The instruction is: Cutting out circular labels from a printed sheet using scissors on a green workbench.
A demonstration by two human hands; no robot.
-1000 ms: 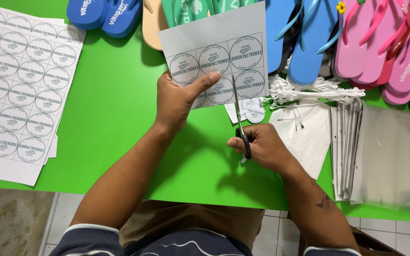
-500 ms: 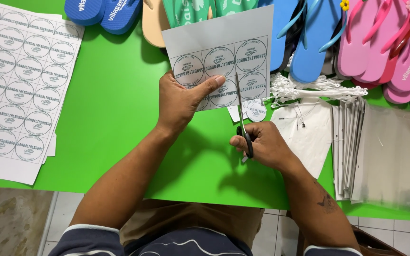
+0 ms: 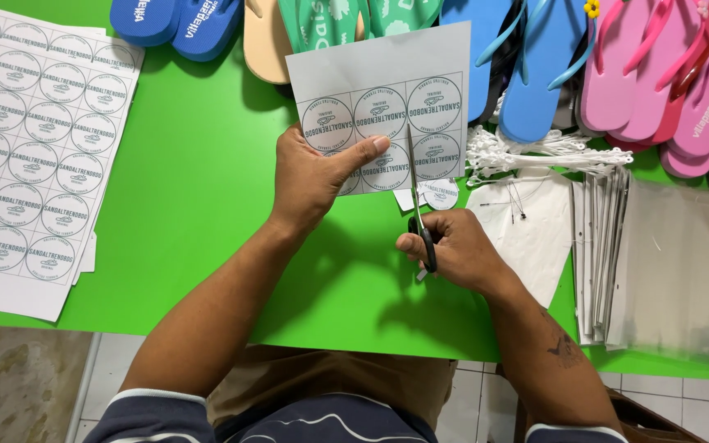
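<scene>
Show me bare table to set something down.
Bare green table between the label sheet stack and the left hand. Crowded: flip-flops along the far edge, clear bags right.

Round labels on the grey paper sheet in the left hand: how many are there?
6 round labels on the grey paper sheet: three in the upper row, three in the lower row. The left hand covers most of the lower left one; it may hide more.
</scene>
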